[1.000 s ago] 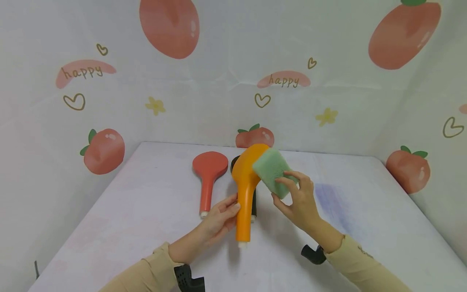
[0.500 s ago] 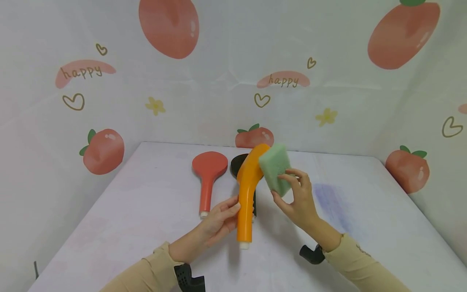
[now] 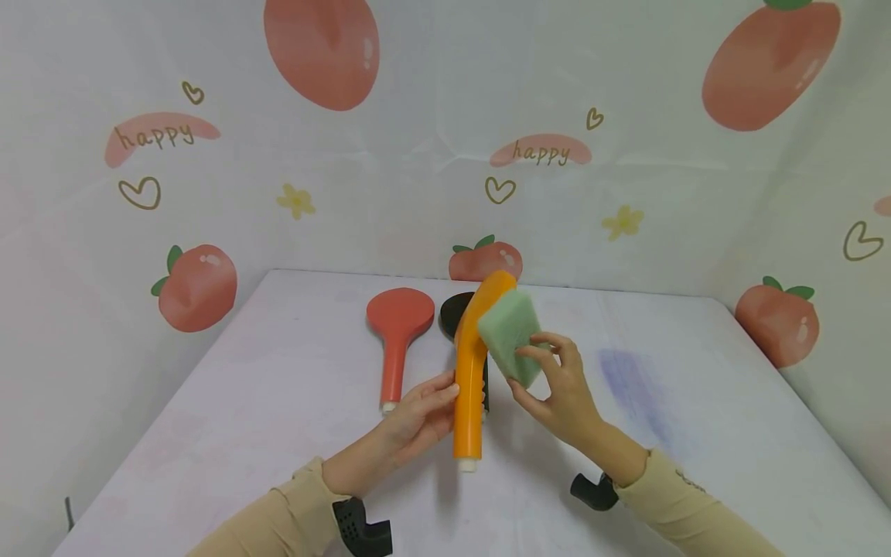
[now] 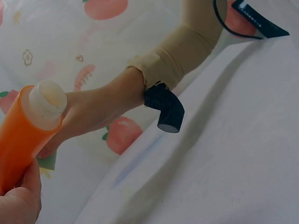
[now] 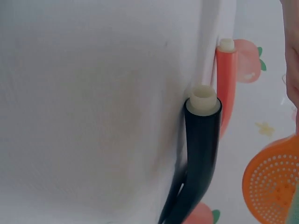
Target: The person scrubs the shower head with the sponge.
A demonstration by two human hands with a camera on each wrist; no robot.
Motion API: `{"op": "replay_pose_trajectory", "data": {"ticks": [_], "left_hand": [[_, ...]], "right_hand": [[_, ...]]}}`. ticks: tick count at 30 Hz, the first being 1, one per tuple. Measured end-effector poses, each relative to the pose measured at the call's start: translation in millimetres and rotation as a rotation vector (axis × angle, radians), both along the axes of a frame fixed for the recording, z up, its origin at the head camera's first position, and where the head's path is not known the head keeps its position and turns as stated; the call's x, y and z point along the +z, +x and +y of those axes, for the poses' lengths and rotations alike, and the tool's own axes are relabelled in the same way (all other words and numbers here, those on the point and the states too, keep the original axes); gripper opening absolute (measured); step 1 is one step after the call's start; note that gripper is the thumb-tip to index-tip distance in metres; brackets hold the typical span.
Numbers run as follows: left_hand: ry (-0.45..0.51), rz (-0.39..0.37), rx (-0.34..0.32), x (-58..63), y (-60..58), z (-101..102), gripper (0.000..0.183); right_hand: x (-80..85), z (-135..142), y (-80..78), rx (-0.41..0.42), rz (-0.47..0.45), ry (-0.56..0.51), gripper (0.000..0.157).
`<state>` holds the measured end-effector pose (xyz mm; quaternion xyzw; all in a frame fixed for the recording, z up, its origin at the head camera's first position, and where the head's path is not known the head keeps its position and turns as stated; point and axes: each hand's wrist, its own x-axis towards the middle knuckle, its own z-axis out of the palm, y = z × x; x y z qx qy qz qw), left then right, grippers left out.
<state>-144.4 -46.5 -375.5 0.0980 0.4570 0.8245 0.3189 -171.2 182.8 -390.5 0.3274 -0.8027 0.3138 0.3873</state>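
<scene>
My left hand holds an orange shower head by its handle, above the table and with its head end up. In the left wrist view its white threaded end shows close by the thumb. Between the thumb and fingertips of my right hand is a pale green sponge, which overlaps the right side of the orange head. The right wrist view shows the perforated spray face with the sponge's edge against or just in front of it. Part of the left hand is hidden behind the handle.
A red shower head lies on the white table, left of the orange one. Behind the orange one lies a black shower head, partly covered. A printed cloth hangs behind the table. Black camera mounts sit at both wrists.
The orange shower head has turned more edge-on, uncovering more of the black one. The sponge has swung up and right, then back down and left along the orange head. The left hand has barely moved.
</scene>
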Motion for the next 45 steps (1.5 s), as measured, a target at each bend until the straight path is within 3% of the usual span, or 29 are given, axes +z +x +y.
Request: {"op": "replay_pose_trajectory", "data": {"ticks": [14,20,23,27,34,39,45], "left_hand": [[-0.125,0.083,-0.005,2.4,-0.3,4,0.054],[-0.244,0.089,0.045,1.5,0.0,8,0.056],[-0.256,0.097,0.052,1.2,0.5,9,0.061],[-0.241,0.099,0.021,1.2,0.2,8,0.067],[-0.316,0.166,-0.041,-2.6,-2.9,4,0.068],[-0.299,0.195,-0.067,-6.0,-3.2,5,0.067],[-0.264,0.174,-0.105,-6.3,-3.7,6,0.058]], "right_hand": [[0.3,-4,0.0,0.009,0.047,0.052,0.037],[1.9,-8,-0.5,0.036,0.099,0.065,0.034],[3.1,-10,-0.1,0.051,0.112,0.067,0.033],[4.1,-11,0.2,0.064,0.124,0.06,0.033],[3.8,-10,-0.5,0.091,0.131,0.069,0.031],[5.4,-11,-2.6,0.099,0.131,0.067,0.032],[9.3,-11,-4.8,0.126,0.092,0.085,0.034]]}}
